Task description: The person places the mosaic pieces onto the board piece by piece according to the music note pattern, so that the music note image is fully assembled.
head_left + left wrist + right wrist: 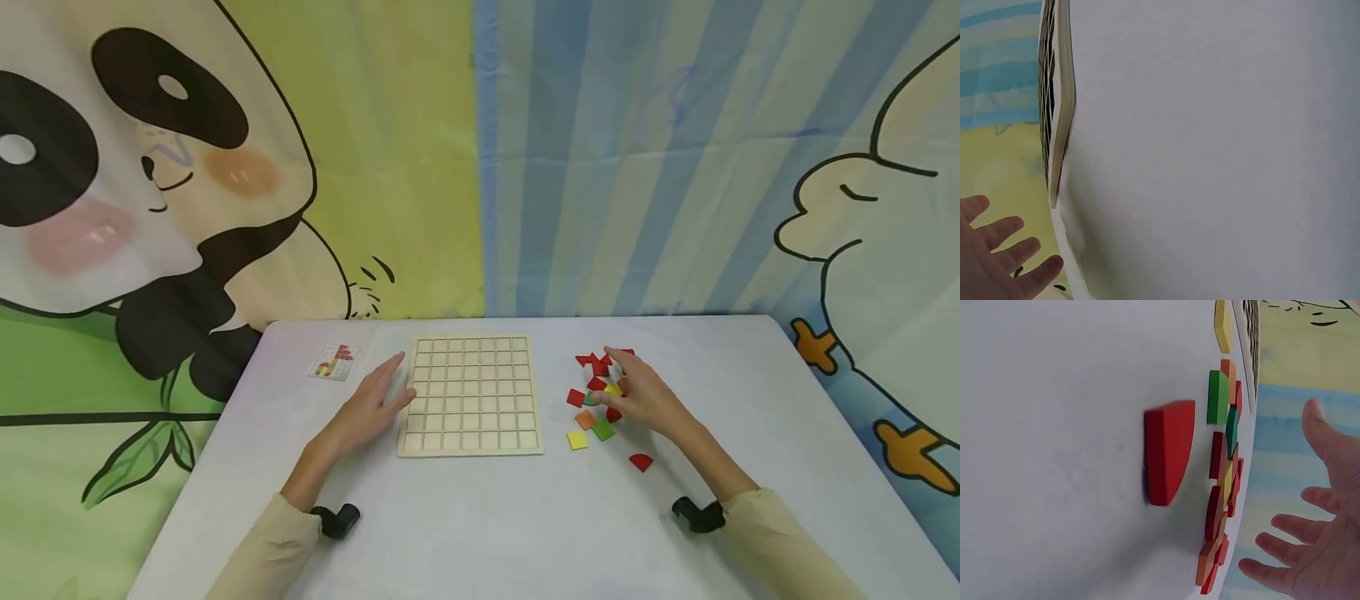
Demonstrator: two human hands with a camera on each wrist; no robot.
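Observation:
A pale wooden board (470, 396) with a grid of square cells lies on the table. My left hand (369, 407) is beside its left edge, fingers spread and holding nothing; in the left wrist view the fingers (1015, 247) are apart. To the right of the board, a loose cluster holds red pieces (575, 397), a green square (603, 429), an orange square (586, 419) and a yellow square (577, 440). Over this cluster hovers my right hand (642, 394), its fingers extended and hiding some pieces. Nearer the front lies a red rounded wedge (1172, 453), apart from the others.
A small printed card (334, 362) with a coloured grid picture lies left of the board. The white table (480, 525) ends at the back against a cartoon-printed curtain (600, 158). Black devices (339, 521) are strapped at both wrists.

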